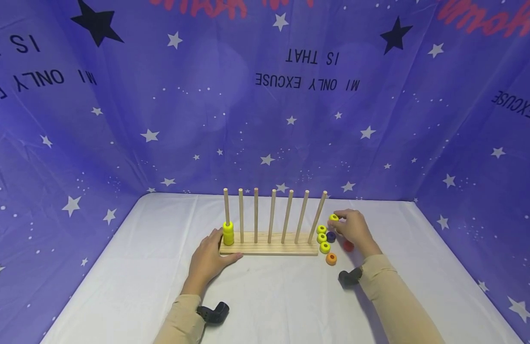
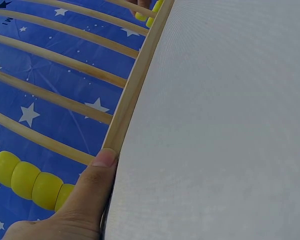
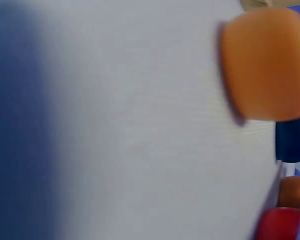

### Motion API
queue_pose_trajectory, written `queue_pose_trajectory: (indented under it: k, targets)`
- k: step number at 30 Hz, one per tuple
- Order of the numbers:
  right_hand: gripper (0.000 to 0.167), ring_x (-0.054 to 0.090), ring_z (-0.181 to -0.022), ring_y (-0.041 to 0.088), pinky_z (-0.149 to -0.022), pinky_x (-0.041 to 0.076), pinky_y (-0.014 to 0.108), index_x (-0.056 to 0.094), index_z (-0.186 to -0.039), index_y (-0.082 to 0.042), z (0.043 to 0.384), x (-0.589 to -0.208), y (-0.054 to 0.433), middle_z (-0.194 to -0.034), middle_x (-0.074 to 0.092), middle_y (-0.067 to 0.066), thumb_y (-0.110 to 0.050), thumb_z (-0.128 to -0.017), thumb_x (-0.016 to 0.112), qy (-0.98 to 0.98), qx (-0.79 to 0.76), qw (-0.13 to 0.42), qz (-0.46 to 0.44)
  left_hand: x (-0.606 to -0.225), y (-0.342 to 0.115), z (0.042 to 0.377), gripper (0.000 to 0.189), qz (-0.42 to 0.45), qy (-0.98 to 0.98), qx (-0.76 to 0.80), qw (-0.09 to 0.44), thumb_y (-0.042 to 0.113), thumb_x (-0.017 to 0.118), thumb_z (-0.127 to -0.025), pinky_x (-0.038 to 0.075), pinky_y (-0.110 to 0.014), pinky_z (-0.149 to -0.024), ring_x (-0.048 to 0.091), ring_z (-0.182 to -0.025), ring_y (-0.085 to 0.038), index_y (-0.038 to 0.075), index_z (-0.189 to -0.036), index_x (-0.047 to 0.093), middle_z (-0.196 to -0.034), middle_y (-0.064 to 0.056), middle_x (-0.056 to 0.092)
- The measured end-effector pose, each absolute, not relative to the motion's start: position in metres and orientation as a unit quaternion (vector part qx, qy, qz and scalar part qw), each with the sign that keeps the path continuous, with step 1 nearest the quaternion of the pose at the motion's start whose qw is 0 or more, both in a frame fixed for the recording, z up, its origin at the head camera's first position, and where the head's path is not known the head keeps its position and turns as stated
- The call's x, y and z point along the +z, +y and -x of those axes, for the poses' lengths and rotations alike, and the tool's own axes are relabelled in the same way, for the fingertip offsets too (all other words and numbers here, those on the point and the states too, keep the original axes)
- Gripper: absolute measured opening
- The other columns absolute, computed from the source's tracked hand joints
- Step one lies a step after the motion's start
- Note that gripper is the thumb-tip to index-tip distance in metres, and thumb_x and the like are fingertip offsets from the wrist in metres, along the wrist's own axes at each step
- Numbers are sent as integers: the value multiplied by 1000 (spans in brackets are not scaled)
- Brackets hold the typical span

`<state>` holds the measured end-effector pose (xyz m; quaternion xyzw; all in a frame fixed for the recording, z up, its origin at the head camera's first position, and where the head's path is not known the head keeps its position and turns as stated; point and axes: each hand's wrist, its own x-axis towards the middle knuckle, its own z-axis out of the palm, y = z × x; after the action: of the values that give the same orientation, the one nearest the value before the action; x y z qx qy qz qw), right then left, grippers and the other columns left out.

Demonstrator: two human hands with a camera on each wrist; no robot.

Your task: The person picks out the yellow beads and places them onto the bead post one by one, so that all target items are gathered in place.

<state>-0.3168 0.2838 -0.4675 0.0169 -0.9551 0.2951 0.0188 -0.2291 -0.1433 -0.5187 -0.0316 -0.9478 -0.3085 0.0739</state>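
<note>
A wooden peg rack (image 1: 269,249) with several upright pegs stands on the white table. Several yellow beads (image 1: 228,234) are stacked on its leftmost peg. My left hand (image 1: 208,260) grips the rack's left end, the thumb lying along the front edge of the base; the left wrist view shows that thumb (image 2: 87,192) beside the yellow stack. At the rack's right, my right hand (image 1: 354,230) pinches a yellow bead (image 1: 334,218) between thumb and fingertips, above the loose beads. The right hand's grip does not show in the right wrist view.
Near the rack's right end lie loose yellow beads (image 1: 322,238), a dark blue bead (image 1: 331,237), an orange bead (image 1: 331,259) and a red bead (image 1: 348,245) partly under the right hand. A purple star-printed cloth (image 1: 265,119) rises behind and at both sides of the table.
</note>
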Motion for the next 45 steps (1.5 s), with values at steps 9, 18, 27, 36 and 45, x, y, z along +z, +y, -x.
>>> queue_pose_trajectory:
  k: [9, 18, 27, 36, 45]
  targets:
    - [52, 54, -124, 43, -105, 45, 60, 62, -132, -4, 316, -433, 279, -134, 61, 21, -36, -92, 71, -960, 271, 49, -46, -519, -143, 230, 102, 31, -948, -309, 76, 66, 78, -72, 36, -59, -115, 37, -146, -35, 16, -152, 39, -154, -11, 46]
    - [49, 48, -130, 43, -108, 40, 63, 62, -132, -2, 310, -381, 263, -131, 63, 21, -34, -95, 67, -963, 246, 79, -75, -519, -143, 228, 103, 29, -948, -309, 73, 67, 77, -72, 36, -59, -115, 37, -146, -35, 16, -152, 39, -155, -12, 45]
    - [45, 54, -116, 38, -98, 46, 59, 65, -127, -1, 301, -337, 243, -121, 67, 19, -29, -93, 70, -952, 239, 145, -125, -519, -143, 229, 101, 30, -947, -311, 72, 67, 78, -71, 36, -59, -115, 37, -147, -34, 18, -151, 40, -154, -10, 46]
    - [45, 52, -118, 33, -102, 43, 56, 66, -126, -3, 287, -303, 215, -119, 68, 15, -32, -92, 71, -939, 244, 170, -173, -518, -143, 228, 101, 28, -948, -310, 71, 64, 78, -72, 36, -60, -115, 37, -146, -36, 16, -152, 40, -155, -12, 45]
    - [42, 53, -114, 30, -102, 43, 53, 68, -123, -4, 278, -285, 185, -116, 68, 12, -31, -92, 72, -928, 255, 174, -209, -519, -144, 229, 102, 32, -947, -312, 74, 67, 77, -71, 36, -60, -114, 37, -147, -34, 17, -151, 40, -154, -10, 46]
